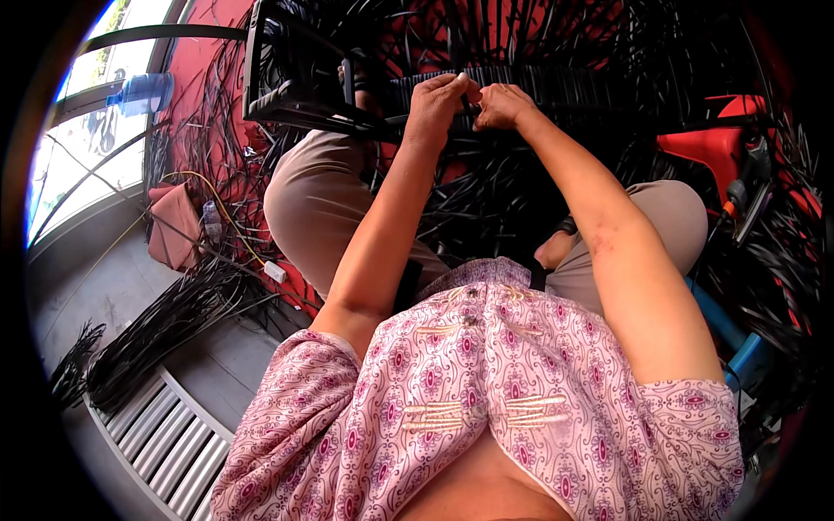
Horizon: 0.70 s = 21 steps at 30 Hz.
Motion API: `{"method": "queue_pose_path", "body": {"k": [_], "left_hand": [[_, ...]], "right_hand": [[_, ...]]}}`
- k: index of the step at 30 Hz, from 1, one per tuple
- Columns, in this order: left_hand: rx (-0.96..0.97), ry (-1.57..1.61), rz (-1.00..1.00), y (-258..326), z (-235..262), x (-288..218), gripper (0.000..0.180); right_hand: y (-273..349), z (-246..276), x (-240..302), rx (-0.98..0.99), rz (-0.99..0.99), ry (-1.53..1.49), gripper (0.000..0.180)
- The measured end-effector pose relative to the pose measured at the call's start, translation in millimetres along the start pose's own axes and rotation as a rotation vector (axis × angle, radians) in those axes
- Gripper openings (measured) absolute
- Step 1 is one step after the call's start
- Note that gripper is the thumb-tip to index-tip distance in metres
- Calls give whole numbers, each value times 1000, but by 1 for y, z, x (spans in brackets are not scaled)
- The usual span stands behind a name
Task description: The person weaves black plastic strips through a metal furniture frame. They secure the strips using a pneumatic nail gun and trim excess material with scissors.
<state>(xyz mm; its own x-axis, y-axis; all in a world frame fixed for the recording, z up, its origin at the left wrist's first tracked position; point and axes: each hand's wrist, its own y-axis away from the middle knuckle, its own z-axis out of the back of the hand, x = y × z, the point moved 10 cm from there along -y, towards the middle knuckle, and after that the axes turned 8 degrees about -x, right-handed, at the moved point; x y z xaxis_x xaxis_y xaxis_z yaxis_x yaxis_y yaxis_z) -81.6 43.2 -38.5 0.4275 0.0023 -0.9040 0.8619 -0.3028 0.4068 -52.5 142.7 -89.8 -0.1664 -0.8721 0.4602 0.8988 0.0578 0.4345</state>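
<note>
My left hand (438,102) and my right hand (503,106) meet at the upper middle, over a band of black flat strips (556,85) wrapped closely side by side on a black frame (255,68). Thumb and fingers of the left hand are pressed together. Beside it, the right hand is curled, its fingertips almost touching the left's. Whatever thin thing lies between the fingers is too small and dark to make out. Many loose black strips (499,204) hang and lie below the hands, between my bent legs.
A red and black power tool (712,156) lies at the right, near a blue object (749,354). To the left are a brown cloth (174,224), a yellow cord with a white connector (274,272), a bundle of black strips (169,343) and a white slatted piece (169,438).
</note>
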Motion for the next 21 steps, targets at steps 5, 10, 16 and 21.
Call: {"method": "queue_pose_path", "body": {"k": [5,10,16,21], "left_hand": [[-3,71,40,-14,-4,19,26],[88,55,47,-46,-1,19,22],[110,1,66,-105,8,59,23],[214,-594,253,-154,10,136,28]], "right_hand": [[4,-13,-11,-78,78,-25,47],[1,3,0,-114,76,-24,53],[-5,7,-8,-63,-21,-35,59],[-3,13,0,-286,97,-113,53]]}}
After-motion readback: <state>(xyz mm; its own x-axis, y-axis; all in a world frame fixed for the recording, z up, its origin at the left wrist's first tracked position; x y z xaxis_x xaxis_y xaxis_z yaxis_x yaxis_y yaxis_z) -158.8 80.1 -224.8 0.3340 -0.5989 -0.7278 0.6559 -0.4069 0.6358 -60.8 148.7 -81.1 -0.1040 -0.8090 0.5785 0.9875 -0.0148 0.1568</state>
